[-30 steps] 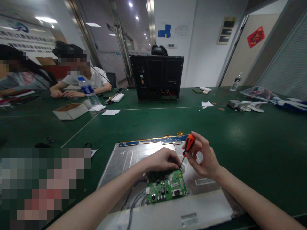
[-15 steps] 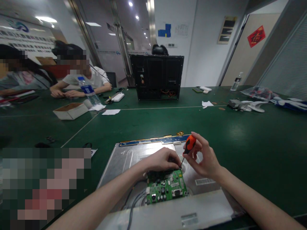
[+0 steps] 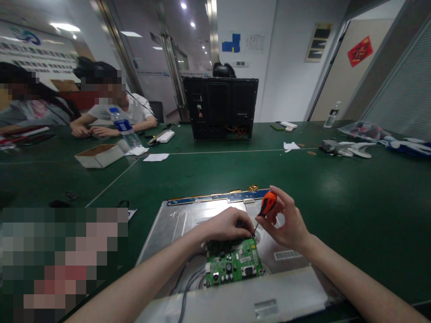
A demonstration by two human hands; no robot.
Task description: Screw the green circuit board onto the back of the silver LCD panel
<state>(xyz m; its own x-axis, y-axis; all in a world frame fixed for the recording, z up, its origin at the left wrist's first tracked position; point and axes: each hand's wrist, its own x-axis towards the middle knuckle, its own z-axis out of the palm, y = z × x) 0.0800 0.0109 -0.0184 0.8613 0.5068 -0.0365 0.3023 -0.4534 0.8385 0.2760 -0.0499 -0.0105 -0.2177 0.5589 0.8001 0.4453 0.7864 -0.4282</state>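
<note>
My right hand (image 3: 286,222) grips a short orange-and-black screwdriver (image 3: 268,204), tilted, with its thin shaft pointing down and left. The screwdriver tip meets the far right corner of a green circuit board (image 3: 232,262). At that same corner the curled fingertips of my left hand (image 3: 230,224) are pressed together beside the tip; what they pinch, if anything, is too small to make out. Under the board lies a silvery metal display panel (image 3: 168,229), with a blue strip (image 3: 208,198) along its far edge. Grey cables (image 3: 188,287) run off the board's left side.
Across the green table (image 3: 215,168) stands a black monitor back (image 3: 222,107). To the left are an open box (image 3: 99,157), a water bottle (image 3: 123,123) and two seated people. White plastic parts (image 3: 353,149) and another bottle (image 3: 332,115) lie or stand at right.
The screwdriver handle has shifted very slightly to the right and turned a little in my right hand. My left hand stays in place at the board's corner.
</note>
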